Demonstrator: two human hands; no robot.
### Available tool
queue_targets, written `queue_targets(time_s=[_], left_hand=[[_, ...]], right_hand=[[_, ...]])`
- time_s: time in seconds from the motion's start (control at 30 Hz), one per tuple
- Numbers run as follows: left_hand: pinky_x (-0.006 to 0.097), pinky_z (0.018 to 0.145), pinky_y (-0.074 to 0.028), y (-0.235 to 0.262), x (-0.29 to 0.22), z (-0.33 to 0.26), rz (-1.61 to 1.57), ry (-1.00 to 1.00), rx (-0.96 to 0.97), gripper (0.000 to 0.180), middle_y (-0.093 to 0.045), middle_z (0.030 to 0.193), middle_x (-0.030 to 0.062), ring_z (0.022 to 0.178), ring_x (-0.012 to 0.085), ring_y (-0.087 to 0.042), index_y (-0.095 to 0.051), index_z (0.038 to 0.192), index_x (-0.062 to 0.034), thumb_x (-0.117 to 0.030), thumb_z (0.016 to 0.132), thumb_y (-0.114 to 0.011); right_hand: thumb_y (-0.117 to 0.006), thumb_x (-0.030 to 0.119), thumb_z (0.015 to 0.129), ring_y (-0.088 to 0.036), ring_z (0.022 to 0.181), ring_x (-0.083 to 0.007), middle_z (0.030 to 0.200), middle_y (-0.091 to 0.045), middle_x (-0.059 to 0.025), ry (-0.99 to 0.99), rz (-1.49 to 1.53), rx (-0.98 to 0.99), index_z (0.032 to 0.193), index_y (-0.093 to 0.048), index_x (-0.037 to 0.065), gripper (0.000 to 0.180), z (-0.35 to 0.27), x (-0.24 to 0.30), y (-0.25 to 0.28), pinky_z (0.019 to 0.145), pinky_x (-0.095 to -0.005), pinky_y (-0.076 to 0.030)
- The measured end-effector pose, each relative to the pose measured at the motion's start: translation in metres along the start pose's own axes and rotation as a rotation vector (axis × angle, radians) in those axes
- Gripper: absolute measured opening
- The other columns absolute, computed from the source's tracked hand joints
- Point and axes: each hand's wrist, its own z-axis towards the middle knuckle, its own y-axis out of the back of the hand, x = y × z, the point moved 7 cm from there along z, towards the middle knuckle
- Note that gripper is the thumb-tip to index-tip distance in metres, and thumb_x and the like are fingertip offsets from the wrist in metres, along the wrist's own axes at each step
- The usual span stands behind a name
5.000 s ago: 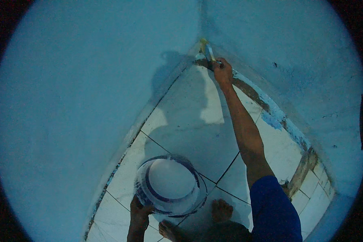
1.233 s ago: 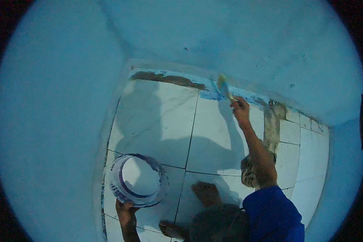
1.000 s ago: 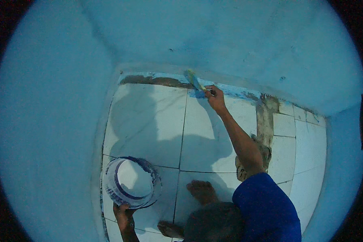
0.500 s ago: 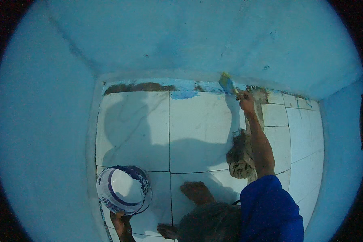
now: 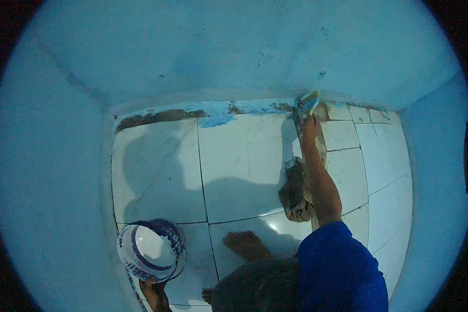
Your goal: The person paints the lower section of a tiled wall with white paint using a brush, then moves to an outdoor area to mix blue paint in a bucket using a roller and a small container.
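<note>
My right hand [image 5: 310, 127] is closed round the handle of a paintbrush [image 5: 312, 98]. The arm reaches forward, and the brush's bristle end is at the foot of the far wall [image 5: 218, 47], right of the middle. At the lower left, my left hand [image 5: 153, 288] grips the near underside of a paint bucket [image 5: 124, 249], which tilts so that white paint [image 5: 155, 243] shows inside. Dark purple bands and paint smears mark the bucket. Its fingers are partly hidden beneath it. Along the wall's foot runs a strip of light blue paint [image 5: 223, 107] with dark bare patches.
Light blue walls enclose the white tiled floor [image 5: 244, 151]. A blue smear [image 5: 217, 120] lies on a tile by the far wall. Beside my right forearm sits a crumpled grey-brown lump [image 5: 296, 200], perhaps cloth. My bare foot [image 5: 247, 244] stands on the tiles between my arms.
The paintbrush has moved right along the foot of the far wall with my right hand. My view has shifted a little; my left hand still holds the bucket.
</note>
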Motion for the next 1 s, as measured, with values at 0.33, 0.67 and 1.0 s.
queue_targets(time_s=[0.33,0.67,1.0], left_hand=[[0.05,0.088,-0.053,0.017,0.054,-0.023,-0.211,0.16,-0.224,0.031,-0.048,0.114,0.013,0.11,0.0311,-0.052,-0.058,0.105,-0.0043,-0.001,0.076,-0.07],[0.046,0.084,-0.055,0.001,0.112,-0.032,-0.556,0.339,-0.226,0.035,-0.05,0.118,0.0142,0.109,0.0313,-0.054,-0.056,0.108,-0.0055,0.001,0.076,-0.069],[0.041,0.079,-0.056,0.009,0.121,-0.012,-0.151,0.611,-0.072,0.044,-0.051,0.116,0.0143,0.105,0.0284,-0.056,-0.056,0.112,-0.0053,0.005,0.072,-0.073]], right_hand=[[-0.057,0.023,0.096,-0.06,0.092,-0.0312,0.105,-0.06,-0.0207,-0.357,0.302,0.061,0.129,-0.047,-0.002,0.043,-0.124,0.034,-0.183,0.079,-0.0438,-0.05],[-0.051,0.013,0.099,-0.046,0.051,-0.0111,0.081,-0.053,-0.0047,-0.308,0.468,0.142,0.124,-0.04,0.008,0.028,-0.151,0.106,-0.131,0.04,-0.0283,-0.036],[-0.052,0.013,0.098,-0.053,0.059,-0.0156,0.081,-0.056,-0.0069,-0.127,0.171,0.224,0.126,-0.044,0.007,0.03,-0.204,0.121,-0.197,0.049,-0.0329,-0.045]])
